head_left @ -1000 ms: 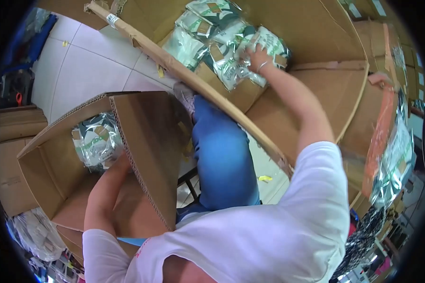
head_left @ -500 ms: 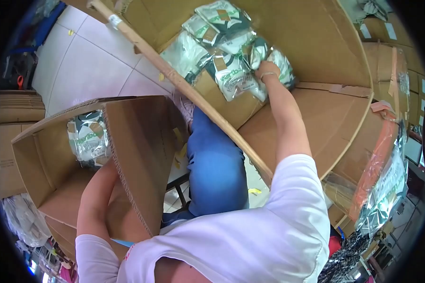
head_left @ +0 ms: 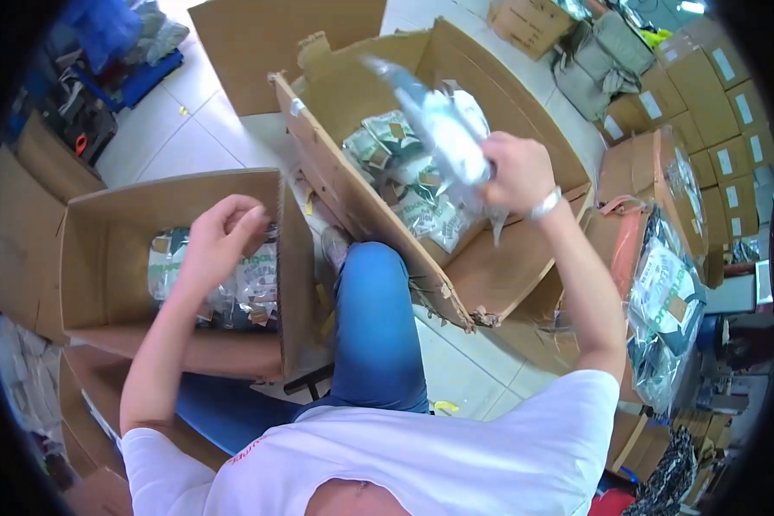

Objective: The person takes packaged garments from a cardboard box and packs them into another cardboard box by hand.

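Note:
My right hand (head_left: 520, 172) grips a clear plastic-wrapped package (head_left: 451, 138), blurred by motion, above the larger cardboard box (head_left: 525, 95). Several similar packages (head_left: 426, 193) with green print lie inside that box. Over the smaller cardboard box (head_left: 103, 258) on the left hovers my left hand (head_left: 225, 236), its fingers loosely curled and apart, with nothing seen in them. Beneath it, more plastic-wrapped packages (head_left: 254, 279) lie in the smaller box, partly hidden by the hand and forearm.
Stacked cartons (head_left: 714, 95) fill the far right. Beside the larger box, a plastic-wrapped bundle (head_left: 662, 301) leans at the right. My knee (head_left: 378, 318) is between the two boxes. White floor tiles (head_left: 198, 138) show at the back left.
My right hand has lifted a package from the larger box. My left hand has risen out of the smaller box. The view has shifted, showing more of both boxes.

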Demonstrator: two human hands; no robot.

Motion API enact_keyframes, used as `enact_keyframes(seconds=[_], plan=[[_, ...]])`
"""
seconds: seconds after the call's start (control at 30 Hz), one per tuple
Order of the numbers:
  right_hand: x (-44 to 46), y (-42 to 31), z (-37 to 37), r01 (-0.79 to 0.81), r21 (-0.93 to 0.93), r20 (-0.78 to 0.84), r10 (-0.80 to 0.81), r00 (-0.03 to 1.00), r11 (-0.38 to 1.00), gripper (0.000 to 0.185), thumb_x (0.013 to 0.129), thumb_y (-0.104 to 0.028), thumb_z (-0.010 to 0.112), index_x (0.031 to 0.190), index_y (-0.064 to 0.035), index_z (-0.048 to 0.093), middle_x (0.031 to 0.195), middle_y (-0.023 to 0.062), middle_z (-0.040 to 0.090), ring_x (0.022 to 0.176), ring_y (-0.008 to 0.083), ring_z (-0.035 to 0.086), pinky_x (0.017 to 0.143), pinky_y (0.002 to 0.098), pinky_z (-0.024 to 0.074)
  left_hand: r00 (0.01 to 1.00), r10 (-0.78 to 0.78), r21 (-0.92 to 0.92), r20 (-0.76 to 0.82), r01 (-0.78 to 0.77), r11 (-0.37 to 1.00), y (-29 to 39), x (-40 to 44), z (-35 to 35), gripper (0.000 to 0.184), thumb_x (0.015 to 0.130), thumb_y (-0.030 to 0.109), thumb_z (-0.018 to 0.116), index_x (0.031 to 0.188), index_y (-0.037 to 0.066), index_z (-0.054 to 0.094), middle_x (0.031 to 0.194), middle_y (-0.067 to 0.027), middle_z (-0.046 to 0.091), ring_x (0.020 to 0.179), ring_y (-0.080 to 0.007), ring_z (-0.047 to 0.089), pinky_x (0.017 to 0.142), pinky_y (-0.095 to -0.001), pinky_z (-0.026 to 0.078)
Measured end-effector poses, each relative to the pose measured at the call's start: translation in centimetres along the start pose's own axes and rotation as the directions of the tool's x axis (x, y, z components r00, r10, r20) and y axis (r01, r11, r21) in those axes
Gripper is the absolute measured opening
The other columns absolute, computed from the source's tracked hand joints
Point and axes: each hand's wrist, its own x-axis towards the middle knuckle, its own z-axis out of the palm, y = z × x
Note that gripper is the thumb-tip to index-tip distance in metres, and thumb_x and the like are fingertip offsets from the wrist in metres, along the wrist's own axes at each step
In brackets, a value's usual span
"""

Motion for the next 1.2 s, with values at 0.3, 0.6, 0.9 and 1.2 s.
enact_keyframes(seconds=[0.3, 0.6, 0.9, 1.2], plan=[[-8.2, -21.1, -2.5, 0.404, -0.106, -0.125, -0.415, 0.901, 0.909, 0.024, 0.057, -0.015, 0.069, 0.074, -0.0113, 0.053, 0.07, 0.0041, 0.046, 0.053, 0.0194, 0.055, 0.047, 0.0352, 0.0425, 0.995, -0.082, -0.98, 0.064, 0.078, 0.183, 0.5, -10.8, 10.9, 0.037, 0.088, 0.011, 0.065, 0.123, 0.0, 0.055, 0.112, -0.0076, 0.063, 0.1, -0.0199, 0.063, 0.089, -0.0325, 0.05], [-13.6, -25.5, 2.3, 0.479, 0.353, -0.1, -0.477, 0.873, 0.804, 0.024, 0.076, -0.024, 0.074, 0.084, -0.0125, 0.054, 0.077, 0.0057, 0.05, 0.056, 0.0232, 0.058, 0.049, 0.0361, 0.0466, 0.967, -0.179, -0.839, -0.183, -0.059, 0.54, -5.4, -17.6, 6.4, 0.037, 0.088, 0.0, 0.06, 0.124, -0.004, 0.054, 0.11, -0.0144, 0.065, 0.093, -0.0237, 0.068, 0.079, -0.0365, 0.057], [-12.4, -25.3, 0.9, 0.196, 0.679, -0.213, -0.066, 0.975, 0.707, 0.017, 0.077, -0.007, 0.071, 0.073, -0.0063, 0.055, 0.072, 0.0068, 0.058, 0.064, 0.0243, 0.059, 0.061, 0.0326, 0.0481, 0.929, -0.057, -0.882, -0.367, -0.328, 0.338, -6.9, -16.3, 3.1, 0.041, 0.089, -0.004, 0.06, 0.129, -0.005, 0.049, 0.118, -0.016, 0.062, 0.103, -0.0276, 0.065, 0.091, -0.043, 0.055], [-4.5, -28.3, -3.3, -0.033, 0.734, -0.12, 0.177, 0.977, 0.678, 0.029, 0.083, -0.025, 0.072, 0.08, -0.003, 0.054, 0.076, 0.0121, 0.061, 0.07, 0.0247, 0.062, 0.064, 0.035, 0.0482, 0.971, 0.1, -0.898, -0.217, -0.238, 0.37, -5.4, -13.6, 5.9, 0.037, 0.099, 0.016, 0.056, 0.131, -0.002, 0.049, 0.123, -0.0103, 0.06, 0.11, -0.0196, 0.061, 0.095, -0.0365, 0.05]])
